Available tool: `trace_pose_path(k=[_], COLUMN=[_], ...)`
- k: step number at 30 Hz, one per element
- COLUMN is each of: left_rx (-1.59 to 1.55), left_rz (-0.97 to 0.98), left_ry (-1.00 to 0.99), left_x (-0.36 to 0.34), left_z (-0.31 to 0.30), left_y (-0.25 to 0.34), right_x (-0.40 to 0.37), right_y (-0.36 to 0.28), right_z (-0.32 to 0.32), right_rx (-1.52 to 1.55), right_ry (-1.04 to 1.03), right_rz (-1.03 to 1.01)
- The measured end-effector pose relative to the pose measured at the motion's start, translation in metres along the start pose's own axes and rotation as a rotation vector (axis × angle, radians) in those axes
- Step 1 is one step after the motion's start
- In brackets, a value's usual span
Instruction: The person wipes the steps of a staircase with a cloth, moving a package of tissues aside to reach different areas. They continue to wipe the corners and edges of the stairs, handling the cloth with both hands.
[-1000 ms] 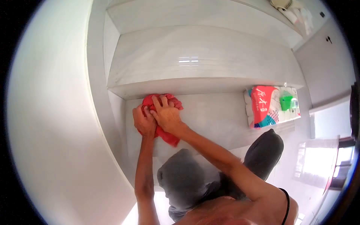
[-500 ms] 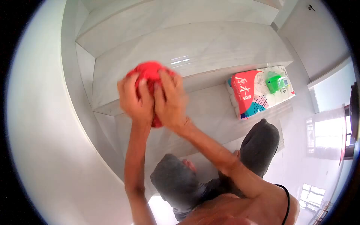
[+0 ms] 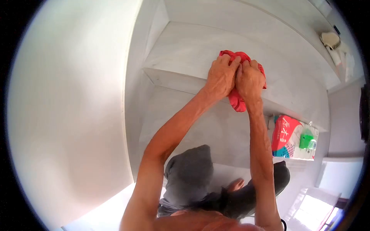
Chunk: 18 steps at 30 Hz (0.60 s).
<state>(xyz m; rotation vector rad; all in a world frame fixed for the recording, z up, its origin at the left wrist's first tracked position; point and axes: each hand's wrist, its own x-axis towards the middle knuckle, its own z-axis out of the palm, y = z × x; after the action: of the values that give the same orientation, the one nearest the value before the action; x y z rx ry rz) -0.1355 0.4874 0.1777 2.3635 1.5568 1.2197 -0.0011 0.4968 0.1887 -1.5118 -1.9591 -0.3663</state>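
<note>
A red cloth (image 3: 237, 104) lies bunched on a pale, glossy stair step (image 3: 185, 46), with its lower end hanging over the step's front edge. My left hand (image 3: 222, 76) presses on its left side, fingers curled into the fabric. Right beside it, my right hand (image 3: 250, 81) grips the other side of the cloth, thumbs close together. Both arms reach forward and some of the cloth is hidden under my palms.
A red and white plastic-wrapped package (image 3: 285, 133) with a small green packet (image 3: 306, 141) on top sits on the lower step at right. A white wall (image 3: 73, 115) rises at left. A cream-coloured object (image 3: 330, 40) lies farther up at right. My bent knees are below.
Both hands and the red cloth have moved right across the step, and the cloth looks more spread out. My view has shifted, with more wall showing at left.
</note>
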Motion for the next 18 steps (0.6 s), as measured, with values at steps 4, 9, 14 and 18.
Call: trace_pose_path(k=[4,9,14,18], left_rx=[0.128,0.283,0.373,0.434], left_rz=[-0.227,-0.332,-0.421,-0.37], left_ry=[0.046,0.236,0.347,0.318], left_x=[-0.018,-0.049,-0.053,-0.054], left_z=[-0.046,-0.105,-0.117,-0.098], left_y=[-0.054,-0.13,-0.143,-0.141], right_x=[0.025,0.056,0.09,0.079], right_y=[-0.068,-0.168,-0.203,-0.189], right_z=[0.036,0.093,0.115,0.109], right_rx=[0.164,0.302,0.443,0.323], right_ry=[0.015,-0.081,-0.215,-0.234], right_rz=[-0.237,-0.376,-0.421,-0.44])
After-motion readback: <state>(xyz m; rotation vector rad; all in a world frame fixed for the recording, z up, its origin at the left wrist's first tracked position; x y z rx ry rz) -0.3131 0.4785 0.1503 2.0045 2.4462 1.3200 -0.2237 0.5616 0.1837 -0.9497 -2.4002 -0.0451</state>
